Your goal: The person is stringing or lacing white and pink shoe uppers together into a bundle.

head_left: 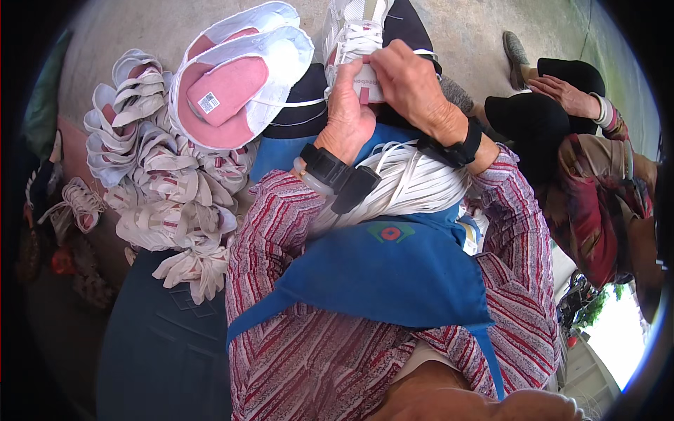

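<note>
A white and grey sneaker upper [359, 35] with pink trim lies over my knees, its front pointing away from me. White lace runs in rows across it. My left hand [345, 116] grips the left edge of its tongue, thumb on top. From the right, my right hand [418, 88] is closed on the upper, fingertips pinched by the lowest lace row. What exactly those fingertips pinch is hidden. One lace end [291, 104] trails left from beside my left hand. Below my wrists, a thick bundle of white shoelaces [414, 175] rests on my blue apron [379, 274].
Two white shoe shells with pink insoles [235, 84] stand at the upper left. Beside them is a heap of sneaker uppers [168, 168], near a dark blue round surface [165, 337]. Another person [597, 182] sits close on my right, a hand [567, 96] over the knee.
</note>
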Action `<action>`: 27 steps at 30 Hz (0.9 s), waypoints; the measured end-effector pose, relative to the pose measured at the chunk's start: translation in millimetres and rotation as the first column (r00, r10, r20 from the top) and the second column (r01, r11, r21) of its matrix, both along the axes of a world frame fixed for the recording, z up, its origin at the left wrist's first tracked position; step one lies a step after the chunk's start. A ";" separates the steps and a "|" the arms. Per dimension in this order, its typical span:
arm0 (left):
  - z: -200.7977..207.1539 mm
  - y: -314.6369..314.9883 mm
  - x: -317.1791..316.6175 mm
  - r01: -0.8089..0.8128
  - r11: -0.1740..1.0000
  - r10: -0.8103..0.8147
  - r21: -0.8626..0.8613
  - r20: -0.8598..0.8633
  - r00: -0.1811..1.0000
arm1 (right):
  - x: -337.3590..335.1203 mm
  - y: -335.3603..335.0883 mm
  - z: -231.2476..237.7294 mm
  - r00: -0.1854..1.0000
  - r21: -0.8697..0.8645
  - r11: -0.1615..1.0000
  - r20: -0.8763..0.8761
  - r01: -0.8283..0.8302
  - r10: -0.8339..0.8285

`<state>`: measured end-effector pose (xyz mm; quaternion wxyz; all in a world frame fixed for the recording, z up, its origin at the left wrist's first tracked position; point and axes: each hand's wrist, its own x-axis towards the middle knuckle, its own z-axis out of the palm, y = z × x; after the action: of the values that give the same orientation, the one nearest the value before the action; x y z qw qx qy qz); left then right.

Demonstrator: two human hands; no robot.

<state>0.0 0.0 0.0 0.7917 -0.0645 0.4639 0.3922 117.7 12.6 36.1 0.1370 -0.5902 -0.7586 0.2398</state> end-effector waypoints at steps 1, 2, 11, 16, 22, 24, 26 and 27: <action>4.9 2.6 -1.8 -0.008 0.999 0.009 -0.047 0.023 1.000 | 1.4 3.7 -0.6 0.989 0.060 0.997 -0.148 0.038 -0.029; 7.2 3.2 -2.8 -0.015 0.995 0.019 -0.094 0.046 0.999 | 2.8 6.0 0.0 0.954 0.113 0.990 -0.294 0.086 -0.049; -1.5 15.1 -16.7 0.112 0.993 -0.111 0.047 -0.035 0.993 | -1.8 24.5 -7.3 0.700 -0.585 0.804 -0.530 0.108 -0.479; -1.4 14.5 -15.9 0.102 0.994 -0.102 0.026 -0.010 0.995 | -12.3 28.3 -2.0 0.759 -0.514 0.841 -0.476 0.169 -0.444; 2.7 10.9 -17.7 -0.022 0.996 0.018 0.088 0.046 0.999 | -2.9 38.5 -1.6 0.984 0.209 0.977 -0.165 -0.033 0.069; 3.1 10.5 -24.0 0.013 0.986 -0.029 0.164 0.096 0.995 | -6.7 37.3 2.4 0.984 0.216 0.972 -0.131 -0.091 0.121; 5.1 8.9 -26.9 -0.011 0.988 -0.012 0.152 0.148 0.989 | -16.9 34.4 7.8 0.989 0.180 0.974 -0.023 -0.139 0.146; 5.3 9.3 -26.6 -0.032 0.990 0.004 0.135 0.202 0.979 | -17.7 35.0 7.6 0.989 0.187 0.972 -0.018 -0.143 0.149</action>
<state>-26.6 9.3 5.3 0.8336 -0.0534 0.3526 0.4218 100.0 47.6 43.7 0.1853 -0.5135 -0.8167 0.1873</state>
